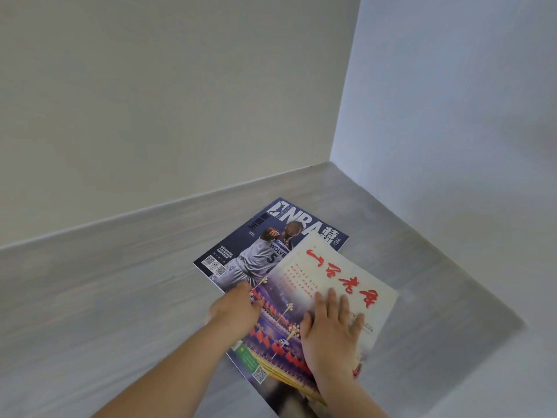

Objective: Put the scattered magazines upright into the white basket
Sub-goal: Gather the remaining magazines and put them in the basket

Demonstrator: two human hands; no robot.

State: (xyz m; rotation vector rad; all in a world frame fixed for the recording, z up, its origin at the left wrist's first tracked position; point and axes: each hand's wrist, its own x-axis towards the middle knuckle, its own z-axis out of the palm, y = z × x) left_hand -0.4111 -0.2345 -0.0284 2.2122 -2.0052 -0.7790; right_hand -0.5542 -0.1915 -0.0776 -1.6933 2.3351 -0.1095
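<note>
One head-worn camera looks steeply down, close over the grey floor [120, 297] corner.

Two bare forearms enter from the bottom edge, no sleeves in view. Left hand [238, 309] and right hand [331, 330] both bare: no gloves, rings, watch or wristband showing. Fingernails short and plain where they can be made out.

I see my right hand [331, 333] pressed flat on the white magazine [328, 279], which overlaps the dark NBA magazine [259, 245]; my left hand [238, 306] touches its left edge, on the grey floor [120, 297].
</note>
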